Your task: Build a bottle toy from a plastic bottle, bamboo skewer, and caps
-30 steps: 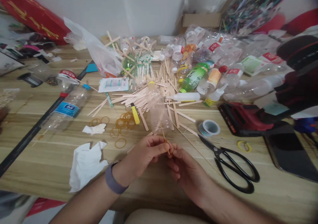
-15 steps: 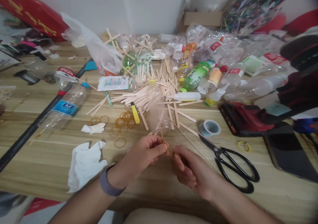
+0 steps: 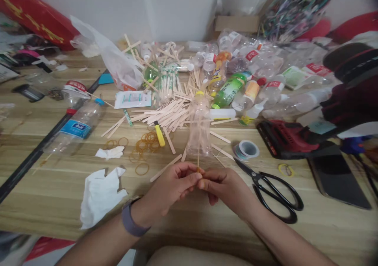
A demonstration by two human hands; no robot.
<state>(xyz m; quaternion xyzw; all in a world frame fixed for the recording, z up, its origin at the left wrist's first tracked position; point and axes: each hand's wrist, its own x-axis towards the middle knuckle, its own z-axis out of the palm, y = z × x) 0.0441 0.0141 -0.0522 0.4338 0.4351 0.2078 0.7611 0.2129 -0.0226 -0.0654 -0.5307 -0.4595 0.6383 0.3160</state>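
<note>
A clear plastic bottle (image 3: 199, 134) with a yellow cap (image 3: 200, 94) lies in front of me, its base toward my hands. From its base end a thin wooden stick (image 3: 198, 160) runs to my fingers. My left hand (image 3: 176, 184) is closed, pinching the stick between thumb and forefinger. An amber rubber band (image 3: 200, 171) shows at the stick's end, partly hidden by fingertips. My right hand (image 3: 226, 185) is closed too, its thumb and forefinger pinched on the band right beside my left fingertips.
Black scissors (image 3: 271, 191) and a wire spool (image 3: 246, 150) lie right, near a red-black power tool (image 3: 288, 138) and a phone (image 3: 338, 175). Loose rubber bands (image 3: 147, 144), a yellow-handled tool (image 3: 160, 135) and torn tissue (image 3: 100, 199) are left. Craft sticks (image 3: 168, 114) and bottles (image 3: 232, 89) spread behind.
My right hand has moved in from the right to meet my left fingertips. The capped end of the bottle has swung right, and the view has shifted slightly.
</note>
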